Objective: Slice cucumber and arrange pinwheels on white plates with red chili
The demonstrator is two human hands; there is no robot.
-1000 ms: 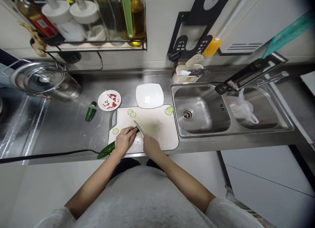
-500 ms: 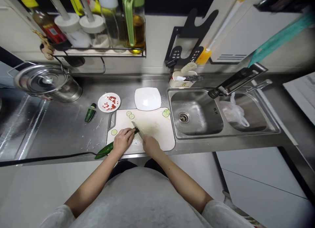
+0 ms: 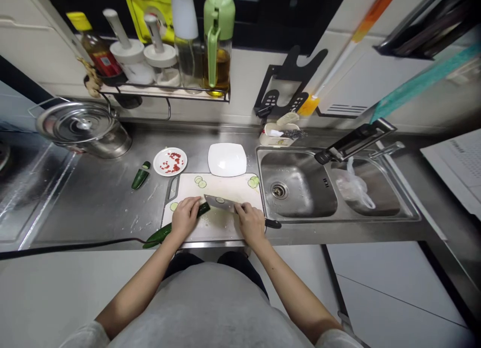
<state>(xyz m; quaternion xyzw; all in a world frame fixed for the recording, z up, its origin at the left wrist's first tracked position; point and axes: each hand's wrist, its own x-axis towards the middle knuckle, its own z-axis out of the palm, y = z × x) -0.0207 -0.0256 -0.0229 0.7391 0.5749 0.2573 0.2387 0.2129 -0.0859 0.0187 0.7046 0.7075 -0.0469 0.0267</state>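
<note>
My left hand (image 3: 185, 217) is closed over a long green cucumber (image 3: 161, 233) that lies across the white cutting board (image 3: 225, 187) and sticks out past its near left corner. My right hand (image 3: 250, 221) is shut on a knife (image 3: 221, 203); the blade lies flat on the board, pointing left toward the cucumber's cut end, and the black handle end shows to the right. A few cucumber slices (image 3: 200, 181) rest at the board's far edge, more slices (image 3: 254, 181) sit at its far right corner, and one slice (image 3: 173, 206) is left of my left hand.
A white square plate (image 3: 227, 159) and a small round plate of red bits (image 3: 170, 161) sit behind the board. A cucumber end (image 3: 140, 176) lies on the steel counter. A lidded pot (image 3: 84, 129) stands far left; a double sink (image 3: 300, 187) is at right. A black cable (image 3: 71, 245) runs along the counter's front edge.
The knife went from edge-down beside my left fingers to lying flat, blade pointing left. My right hand moved right along the board. The camera view tilted up slightly.
</note>
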